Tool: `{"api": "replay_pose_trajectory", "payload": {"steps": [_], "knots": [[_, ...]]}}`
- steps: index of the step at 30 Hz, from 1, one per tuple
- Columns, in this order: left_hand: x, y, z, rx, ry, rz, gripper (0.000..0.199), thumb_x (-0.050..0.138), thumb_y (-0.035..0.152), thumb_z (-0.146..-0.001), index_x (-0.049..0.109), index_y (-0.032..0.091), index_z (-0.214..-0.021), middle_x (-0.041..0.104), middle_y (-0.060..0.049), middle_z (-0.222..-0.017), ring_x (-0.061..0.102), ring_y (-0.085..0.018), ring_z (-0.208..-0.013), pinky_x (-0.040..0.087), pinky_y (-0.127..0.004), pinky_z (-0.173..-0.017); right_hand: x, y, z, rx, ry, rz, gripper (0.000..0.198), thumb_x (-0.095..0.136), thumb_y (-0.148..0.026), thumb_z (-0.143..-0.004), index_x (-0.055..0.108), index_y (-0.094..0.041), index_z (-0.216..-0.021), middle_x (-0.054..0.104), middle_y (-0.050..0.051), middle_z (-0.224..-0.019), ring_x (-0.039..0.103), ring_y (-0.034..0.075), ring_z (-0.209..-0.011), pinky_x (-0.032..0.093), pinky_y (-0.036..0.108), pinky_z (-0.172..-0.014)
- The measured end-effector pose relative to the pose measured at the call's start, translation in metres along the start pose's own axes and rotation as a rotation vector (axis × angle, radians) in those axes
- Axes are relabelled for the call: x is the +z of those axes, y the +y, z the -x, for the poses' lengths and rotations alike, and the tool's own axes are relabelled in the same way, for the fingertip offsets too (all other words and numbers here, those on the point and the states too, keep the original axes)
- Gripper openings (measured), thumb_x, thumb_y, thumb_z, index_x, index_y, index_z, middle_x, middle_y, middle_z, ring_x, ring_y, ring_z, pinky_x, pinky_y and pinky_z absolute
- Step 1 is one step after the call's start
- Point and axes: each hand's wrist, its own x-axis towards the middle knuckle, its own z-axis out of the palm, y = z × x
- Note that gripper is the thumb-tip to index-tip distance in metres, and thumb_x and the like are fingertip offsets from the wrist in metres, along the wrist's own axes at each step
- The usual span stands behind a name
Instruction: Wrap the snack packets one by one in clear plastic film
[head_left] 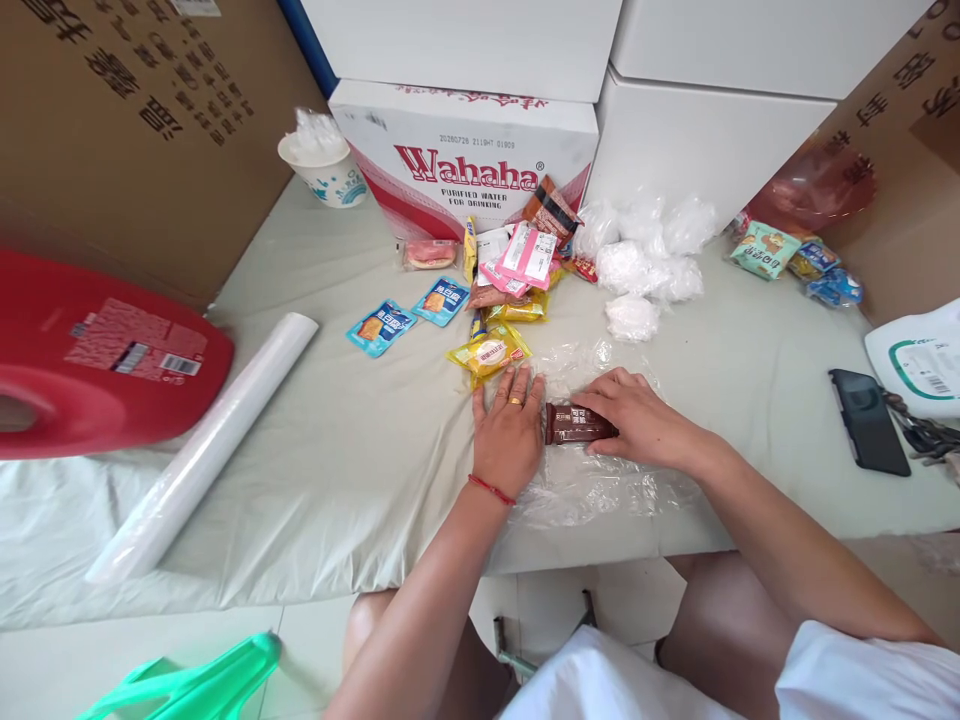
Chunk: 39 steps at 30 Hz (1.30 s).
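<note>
A brown wrapped snack bar [571,423] lies on a sheet of clear plastic film [592,490] spread over the cloth. My right hand [643,420] grips the bar's right end, with thumb and fingers on either side of it. My left hand [508,437] rests flat beside the bar's left end, at the film's left edge, its fingers apart and holding nothing. Just beyond those fingertips is a yellow snack packet [489,352], in front of a pile of other wrapped snacks. Two blue snack packets [381,328] lie to the left of the pile.
Several clear plastic bundles [646,262] sit behind the film. A Wahaha carton [472,160] and a paper cup [324,172] stand at the back. Leftward are a plastic film roll [206,445] and a red jug [112,360]. On the right lie a phone [868,422] and a white bottle [919,360].
</note>
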Motion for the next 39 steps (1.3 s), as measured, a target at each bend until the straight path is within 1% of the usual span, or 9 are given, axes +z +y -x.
{"api": "replay_pose_trajectory", "payload": {"steps": [4,10,16,20,22,26,29,33,39], "knots": [[0.001,0.000,0.000,0.002,-0.002,-0.004,0.053,0.032,0.019,-0.104,0.048,0.024,-0.154,0.037,-0.008,-0.167,0.031,-0.027,-0.156,0.022,-0.067,-0.123,-0.003,-0.004,0.003,0.045,-0.034,0.039,0.046,0.075,-0.029,-0.085,0.065,-0.022,-0.130,0.066,0.012,-0.118,0.052,0.032,-0.110,0.041,0.046,-0.095],[0.000,0.000,0.000,-0.010,-0.001,-0.006,0.052,0.032,0.022,-0.104,0.046,0.024,-0.154,0.037,-0.008,-0.167,0.031,-0.027,-0.156,0.022,-0.065,-0.124,-0.004,0.001,0.014,0.078,-0.005,0.056,0.045,0.077,-0.035,-0.085,0.065,-0.023,-0.127,0.065,0.012,-0.122,0.051,0.032,-0.112,0.041,0.046,-0.096],[-0.002,0.002,0.000,-0.018,-0.013,-0.003,0.052,0.030,0.025,-0.105,0.046,0.022,-0.155,0.036,-0.009,-0.167,0.031,-0.027,-0.156,0.023,-0.067,-0.123,-0.010,0.001,0.017,0.075,-0.020,0.078,0.033,0.071,-0.029,-0.086,0.067,-0.019,-0.118,0.066,0.011,-0.111,0.052,0.031,-0.104,0.042,0.044,-0.089],[0.000,0.001,0.000,-0.008,-0.019,0.002,0.053,0.030,0.023,-0.105,0.045,0.023,-0.155,0.035,-0.008,-0.168,0.030,-0.027,-0.157,0.021,-0.066,-0.123,-0.026,-0.002,0.012,0.017,0.023,-0.014,0.037,0.072,-0.032,-0.086,0.065,-0.019,-0.120,0.065,0.011,-0.109,0.052,0.029,-0.104,0.043,0.042,-0.090],[0.000,-0.001,0.000,-0.007,-0.013,0.019,0.053,0.030,0.023,-0.105,0.045,0.024,-0.155,0.036,-0.008,-0.168,0.029,-0.026,-0.157,0.020,-0.066,-0.124,-0.030,-0.005,0.005,-0.024,0.000,-0.034,0.038,0.074,-0.033,-0.085,0.066,-0.020,-0.119,0.065,0.011,-0.109,0.052,0.029,-0.104,0.043,0.041,-0.090],[-0.003,-0.007,-0.004,-0.031,-0.016,0.126,0.054,0.028,0.021,-0.105,0.044,0.020,-0.156,0.040,-0.011,-0.165,0.034,-0.025,-0.155,0.021,-0.061,-0.125,-0.023,-0.009,-0.009,-0.084,-0.074,-0.028,0.038,0.075,-0.030,-0.083,0.067,-0.021,-0.119,0.065,0.011,-0.109,0.052,0.029,-0.104,0.042,0.040,-0.087],[-0.007,-0.010,-0.005,-0.047,-0.016,0.217,0.054,0.025,0.023,-0.106,0.044,0.019,-0.155,0.041,-0.011,-0.165,0.037,-0.024,-0.153,0.022,-0.058,-0.125,-0.013,-0.010,-0.015,-0.086,-0.065,-0.023,0.038,0.074,-0.029,-0.084,0.066,-0.020,-0.120,0.065,0.011,-0.110,0.052,0.029,-0.105,0.042,0.040,-0.089],[-0.011,-0.007,-0.004,-0.044,0.007,0.246,0.052,0.025,0.030,-0.107,0.045,0.022,-0.155,0.044,-0.010,-0.164,0.038,-0.025,-0.152,0.022,-0.059,-0.125,-0.007,-0.012,-0.016,-0.066,-0.056,0.021,0.038,0.074,-0.029,-0.084,0.066,-0.020,-0.120,0.064,0.012,-0.113,0.051,0.030,-0.107,0.042,0.042,-0.090],[-0.007,-0.002,-0.003,-0.074,0.053,0.182,0.056,0.042,0.045,-0.103,0.050,0.016,-0.150,0.041,-0.014,-0.164,0.038,-0.029,-0.152,0.022,-0.059,-0.125,-0.014,-0.009,-0.013,-0.048,-0.082,0.034,0.038,0.072,-0.023,-0.082,0.065,-0.021,-0.120,0.063,0.011,-0.113,0.051,0.029,-0.107,0.042,0.041,-0.089]]}}
